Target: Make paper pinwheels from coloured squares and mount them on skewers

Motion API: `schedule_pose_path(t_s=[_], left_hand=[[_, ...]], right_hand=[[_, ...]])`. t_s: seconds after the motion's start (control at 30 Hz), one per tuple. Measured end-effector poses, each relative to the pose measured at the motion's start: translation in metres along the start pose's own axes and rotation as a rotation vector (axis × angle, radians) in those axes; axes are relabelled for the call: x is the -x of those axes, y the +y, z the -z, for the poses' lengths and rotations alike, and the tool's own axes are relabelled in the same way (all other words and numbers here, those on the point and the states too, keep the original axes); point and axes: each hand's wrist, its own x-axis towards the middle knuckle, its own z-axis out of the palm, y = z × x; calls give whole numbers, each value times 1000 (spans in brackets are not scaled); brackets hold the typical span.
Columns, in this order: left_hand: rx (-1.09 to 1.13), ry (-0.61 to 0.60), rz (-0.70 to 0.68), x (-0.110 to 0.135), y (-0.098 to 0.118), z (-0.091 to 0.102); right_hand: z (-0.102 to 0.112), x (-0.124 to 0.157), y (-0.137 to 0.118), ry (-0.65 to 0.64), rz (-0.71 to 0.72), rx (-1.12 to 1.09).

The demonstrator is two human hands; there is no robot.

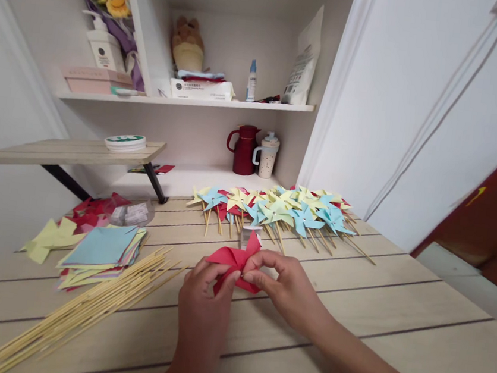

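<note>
A red paper pinwheel (234, 258) is held between my two hands, a little above the table. My left hand (208, 286) pinches its left and lower blades. The thumb and fingers of my right hand (280, 280) close at the pinwheel's centre; anything tiny between those fingertips is hidden. Just behind the pinwheel lies a small clear box (250, 232), partly covered by a red blade. Beyond it, many finished pinwheels (279, 212) in blue, yellow and red lie piled with their sticks toward me.
Wooden sticks (95, 304) lie in a bundle at left, beside stacked coloured paper squares (100, 246). Further left are a yellow folded pinwheel (50, 239) and red ones (95, 211). A raised wooden shelf (68, 151) stands over the back left. A red jug (246, 150) and a cup (268, 156) stand behind.
</note>
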Motion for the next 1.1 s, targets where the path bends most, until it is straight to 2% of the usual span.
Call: schedule_pose_path(t_s=[0.3,0.5,0.63,0.83,1.1], left_hand=[[-106,14,-138,2,-3,2],[-94,5,-139,3,-2,0],[-85,8,-141,4,-1,0],[-94,1,-194,4,-3,0],[-187,20,-383,4,-3,4]], right_hand=[[0,0,-1,20,-31,-5],[-5,2,2,110,14,-99],[-7,4,3,109,-44,-187],[-5,4,3,99,-38,-144],[-3,3,3,127,40,31]])
